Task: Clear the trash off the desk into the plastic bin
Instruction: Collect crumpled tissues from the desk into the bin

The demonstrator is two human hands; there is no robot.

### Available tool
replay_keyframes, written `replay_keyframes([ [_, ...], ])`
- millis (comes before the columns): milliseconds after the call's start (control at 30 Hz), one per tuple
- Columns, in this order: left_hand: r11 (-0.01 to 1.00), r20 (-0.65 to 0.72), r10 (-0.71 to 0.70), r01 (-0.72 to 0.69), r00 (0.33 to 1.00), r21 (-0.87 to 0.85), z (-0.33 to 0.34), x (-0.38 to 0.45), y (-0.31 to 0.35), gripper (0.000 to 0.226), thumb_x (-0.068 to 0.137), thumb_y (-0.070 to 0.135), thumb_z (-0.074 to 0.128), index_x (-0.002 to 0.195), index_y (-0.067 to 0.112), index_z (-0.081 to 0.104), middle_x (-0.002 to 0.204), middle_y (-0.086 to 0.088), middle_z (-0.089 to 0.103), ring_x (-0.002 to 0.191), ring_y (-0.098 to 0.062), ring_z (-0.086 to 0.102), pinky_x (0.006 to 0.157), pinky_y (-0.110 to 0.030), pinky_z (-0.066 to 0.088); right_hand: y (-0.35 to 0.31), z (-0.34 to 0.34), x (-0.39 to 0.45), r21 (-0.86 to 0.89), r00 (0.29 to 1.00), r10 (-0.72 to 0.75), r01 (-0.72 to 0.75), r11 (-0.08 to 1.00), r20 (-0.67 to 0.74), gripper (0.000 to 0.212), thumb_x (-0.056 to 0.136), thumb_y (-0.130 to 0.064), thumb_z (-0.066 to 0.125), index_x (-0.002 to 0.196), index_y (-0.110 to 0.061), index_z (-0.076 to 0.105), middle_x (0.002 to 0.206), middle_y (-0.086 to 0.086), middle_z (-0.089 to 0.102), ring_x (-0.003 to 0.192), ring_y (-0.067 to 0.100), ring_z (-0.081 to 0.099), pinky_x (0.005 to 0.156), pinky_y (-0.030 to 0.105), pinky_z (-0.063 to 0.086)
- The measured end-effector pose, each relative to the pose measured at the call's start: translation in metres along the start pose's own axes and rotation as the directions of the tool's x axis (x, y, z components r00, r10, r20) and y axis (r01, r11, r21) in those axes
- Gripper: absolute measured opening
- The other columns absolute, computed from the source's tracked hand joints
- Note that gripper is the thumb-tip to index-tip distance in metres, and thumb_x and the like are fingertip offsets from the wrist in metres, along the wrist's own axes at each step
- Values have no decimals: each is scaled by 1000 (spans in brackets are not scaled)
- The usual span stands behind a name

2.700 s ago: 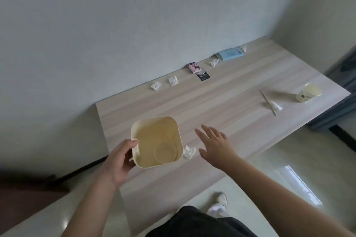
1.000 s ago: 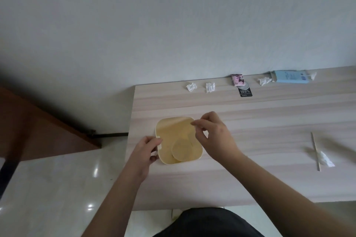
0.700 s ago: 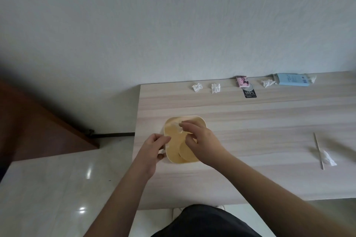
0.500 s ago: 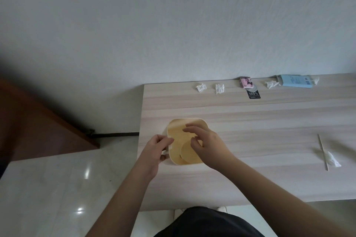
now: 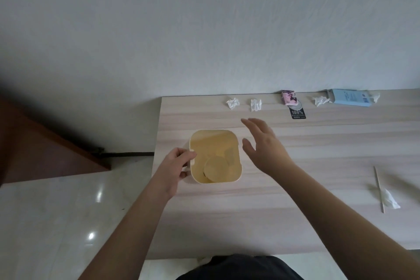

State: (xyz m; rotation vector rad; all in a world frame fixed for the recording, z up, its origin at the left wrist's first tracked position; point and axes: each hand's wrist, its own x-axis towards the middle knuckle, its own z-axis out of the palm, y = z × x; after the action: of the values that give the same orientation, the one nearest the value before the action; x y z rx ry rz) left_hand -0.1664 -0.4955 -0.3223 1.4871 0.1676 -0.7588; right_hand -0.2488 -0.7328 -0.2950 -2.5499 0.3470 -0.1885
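A cream plastic bin (image 5: pixel 214 141) stands near the desk's left end. My left hand (image 5: pixel 175 166) grips its left rim. My right hand (image 5: pixel 263 143) hovers just right of the bin with fingers spread and nothing in it. Along the wall edge lie two crumpled tissues (image 5: pixel 232 103) (image 5: pixel 256 104), a pink packet (image 5: pixel 289 97), a black wrapper (image 5: pixel 298 112), a third tissue (image 5: pixel 320 100) and a blue carton (image 5: pixel 350 97). A wooden stick (image 5: pixel 378 188) and a white scrap (image 5: pixel 389 199) lie at the right.
The light wooden desk (image 5: pixel 295 188) runs against a white wall. Its left edge is just left of the bin, above a glossy tiled floor. A brown piece of furniture (image 5: pixel 45 150) stands at the far left.
My right hand was over the bin's mouth with pinched fingers; it has now lifted out to the right and spread its fingers. The crumpled tissue beside the bin is gone from the desk.
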Motion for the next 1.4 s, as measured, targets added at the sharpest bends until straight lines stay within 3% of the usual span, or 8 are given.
replay_keyframes([
  [167, 1000, -59, -11, 10, 998, -13, 12, 21, 11, 29, 67, 33, 73, 82, 15, 56, 84, -8, 53, 76, -20, 52, 62, -31, 42, 36, 0, 50, -139, 998, -26, 33, 990, 56, 55, 91, -25, 52, 143, -22, 36, 150, 7, 32, 132, 31, 36, 103, 48, 39],
  [333, 998, -120, -13, 6, 993, -56, 21, 49, 15, 25, 61, 34, 76, 76, 23, 59, 71, 4, 62, 67, -12, 58, 59, -30, 41, 77, 23, 100, -303, 986, -28, 78, 950, 165, 57, 92, -29, 48, 146, -23, 30, 155, 7, 23, 138, 32, 28, 108, 48, 31],
  [467, 996, -133, -14, 2, 991, -84, 31, 68, 22, 34, 59, 34, 76, 84, 19, 60, 69, 6, 67, 64, -9, 63, 64, -34, 44, 97, 45, 139, -326, 968, -25, 109, 939, 252, 59, 91, -28, 50, 146, -22, 30, 156, 8, 23, 138, 33, 27, 107, 49, 31],
  [900, 993, -188, -5, -17, 982, -115, 55, 102, 34, 13, 83, 19, 65, 88, 12, 56, 70, 5, 67, 66, -9, 63, 65, -35, 42, 124, 104, 228, -374, 910, -28, 198, 906, 414, 62, 91, -15, 43, 148, -29, 23, 158, 8, 14, 137, 31, 25, 105, 46, 30],
  [1000, 994, -195, -15, -6, 981, -110, 53, 103, 36, 23, 73, 26, 67, 86, 12, 55, 68, 5, 66, 63, -10, 62, 67, -37, 39, 131, 117, 239, -415, 903, 7, 191, 890, 430, 60, 92, -15, 43, 147, -29, 23, 158, 8, 14, 137, 30, 24, 106, 44, 28],
  [1100, 994, -211, -30, 8, 977, -105, 49, 104, 35, 25, 70, 28, 67, 86, 12, 55, 70, 4, 67, 65, -11, 62, 68, -39, 39, 140, 128, 241, -437, 913, 19, 177, 882, 407, 57, 90, -11, 43, 144, -24, 30, 154, 12, 23, 135, 30, 28, 108, 42, 27],
  [1233, 994, -215, -40, 18, 976, -106, 42, 104, 30, 28, 66, 31, 70, 82, 12, 57, 72, 1, 65, 67, -11, 62, 70, -41, 41, 150, 136, 236, -401, 960, -21, 136, 906, 279, 42, 86, -1, 47, 126, -14, 49, 122, 12, 51, 108, 32, 48, 89, 40, 40],
  [1400, 992, -234, -56, 28, 971, -120, 44, 108, 26, 34, 58, 35, 72, 79, 15, 55, 65, 4, 62, 59, -10, 58, 66, -37, 41, 159, 130, 231, -170, 975, -30, 69, 983, 220, 24, 91, -3, 48, 108, -8, 65, 101, 14, 63, 92, 35, 57, 77, 40, 43],
])
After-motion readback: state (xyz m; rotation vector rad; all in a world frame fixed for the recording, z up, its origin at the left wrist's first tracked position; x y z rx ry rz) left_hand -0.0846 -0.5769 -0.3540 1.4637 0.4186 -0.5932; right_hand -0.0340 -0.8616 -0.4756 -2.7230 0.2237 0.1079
